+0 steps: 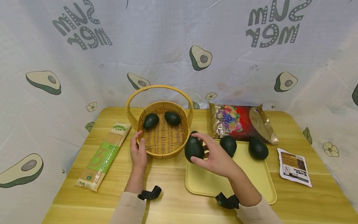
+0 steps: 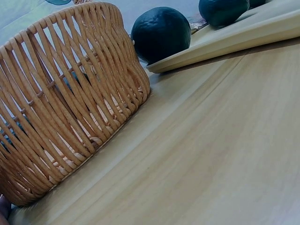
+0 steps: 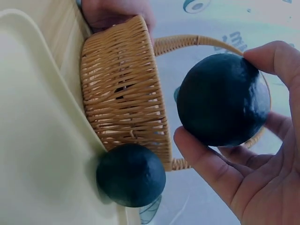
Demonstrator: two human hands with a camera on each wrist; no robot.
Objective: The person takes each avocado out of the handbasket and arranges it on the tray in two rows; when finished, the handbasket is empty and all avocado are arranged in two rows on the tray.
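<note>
My right hand (image 1: 215, 155) grips a dark green avocado (image 1: 194, 148) between thumb and fingers, raised over the tray's left edge and right beside the basket. In the right wrist view the held avocado (image 3: 224, 99) shows its rounded end. A yellow wicker basket (image 1: 165, 152) with a tall handle stands at centre left, and two avocados (image 1: 151, 121) lie inside it towards the back. On its left side my left hand (image 1: 139, 152) holds the basket at the rim, thumb towards the inside. Two more avocados (image 1: 258, 148) rest along the far side of the yellow tray (image 1: 251, 186).
Left of the basket lies a pack of noodles (image 1: 103, 155) with a green label. Behind the tray is a red and gold bag (image 1: 241, 123) with fruit pictures. A small white and brown pouch (image 1: 294, 167) lies at the right. A printed curtain (image 1: 167, 46) hangs behind the wooden table (image 1: 167, 199).
</note>
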